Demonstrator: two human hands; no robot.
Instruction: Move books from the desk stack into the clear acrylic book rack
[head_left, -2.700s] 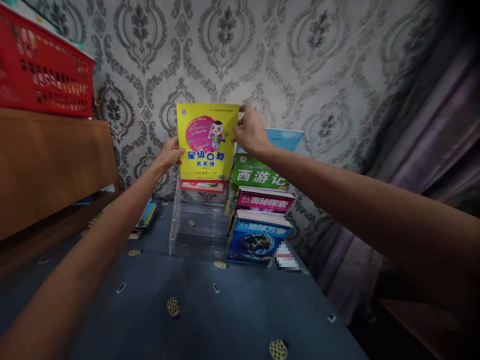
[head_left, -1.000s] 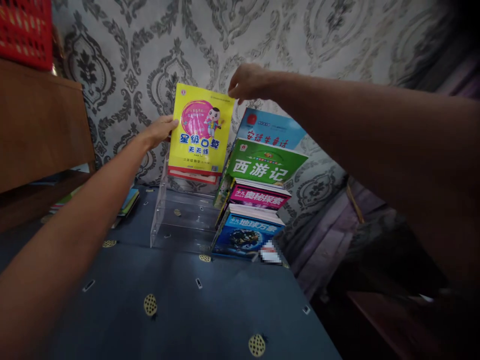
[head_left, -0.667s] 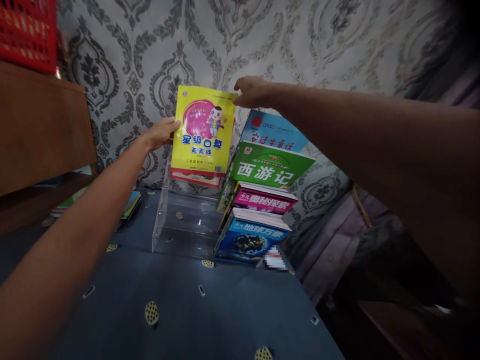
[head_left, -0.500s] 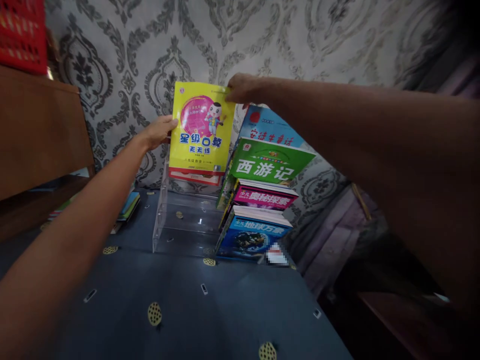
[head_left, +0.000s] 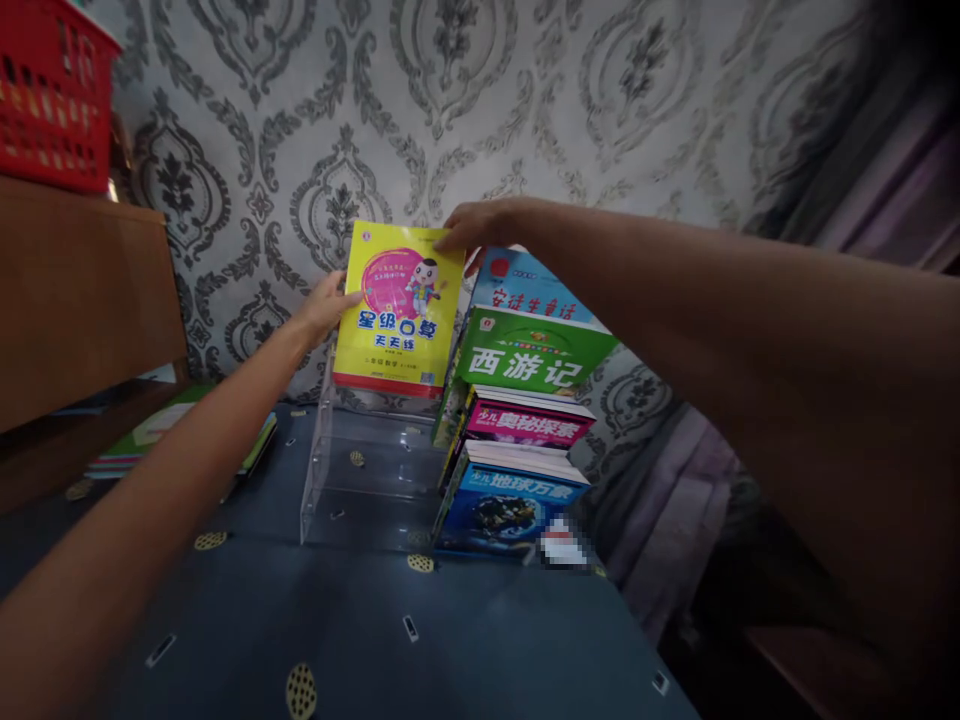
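Note:
A yellow book (head_left: 401, 310) with a pink circle and a cartoon figure stands upright at the top tier of a clear stepped rack (head_left: 319, 470). My left hand (head_left: 328, 305) grips its left edge, thumb on the cover. At the top right corner, my right hand (head_left: 471, 228) pinches it. The rack's lower left tiers hold nothing. On its right side stand a light blue book (head_left: 525, 285), a green book (head_left: 532, 350), pink books (head_left: 529, 422) and blue books (head_left: 502, 510), one row per tier.
More books (head_left: 161, 420) lie flat at the left, partly behind my left forearm. A red basket (head_left: 56, 110) sits on a wooden cabinet (head_left: 82, 300) at the far left. The blue tablecloth (head_left: 360, 640) ends at the right, near a curtain (head_left: 675, 500); patterned wallpaper is behind.
Both hands and the yellow book have come down a little relative to the rack. The red-edged strip that showed below the book is now hidden. The view has tilted up slightly.

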